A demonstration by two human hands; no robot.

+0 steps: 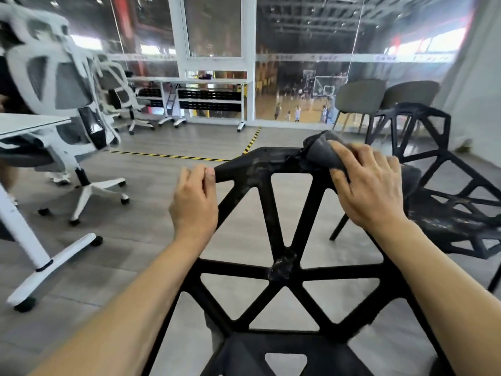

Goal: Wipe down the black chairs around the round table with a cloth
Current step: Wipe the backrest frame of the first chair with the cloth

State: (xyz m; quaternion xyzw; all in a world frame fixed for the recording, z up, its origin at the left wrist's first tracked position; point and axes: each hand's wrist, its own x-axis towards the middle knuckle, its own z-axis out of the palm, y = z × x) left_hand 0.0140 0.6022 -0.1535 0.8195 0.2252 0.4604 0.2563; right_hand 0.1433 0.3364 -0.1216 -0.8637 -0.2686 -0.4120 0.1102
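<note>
Black plastic lattice chair (282, 213) fills the centre and bottom of the frame, its backrest top rail running across mid-frame. Your left hand (193, 202) grips the rail's left corner, fingers (210, 177) curled round it w/ thumb on the near side. Your right hand (370, 183) presses a dark grey cloth (321, 150) onto the rail's right corner; fingers lie mostly straight over the cloth, so it's pinned flat rather than pinched, though the far side of the hand is hidden.

Handling, as a judgement: chair looks rigid and fairly light (thin struts, open frame), so it may slide on the grey floor (162, 221) if you push hard w/o the left hand bracing. Keep that hold on the rail corner. Cloth is soft and bunches easily; palm it flat so it wraps the strut edges. Rail surface looks smeared/damp near the cloth, poss. slippery.

Second black chair (423, 147) stands at the right, just beside this one, prob. still to do. White office chairs (67, 104) and a white counter (32, 122) sit at the upper left.
</note>
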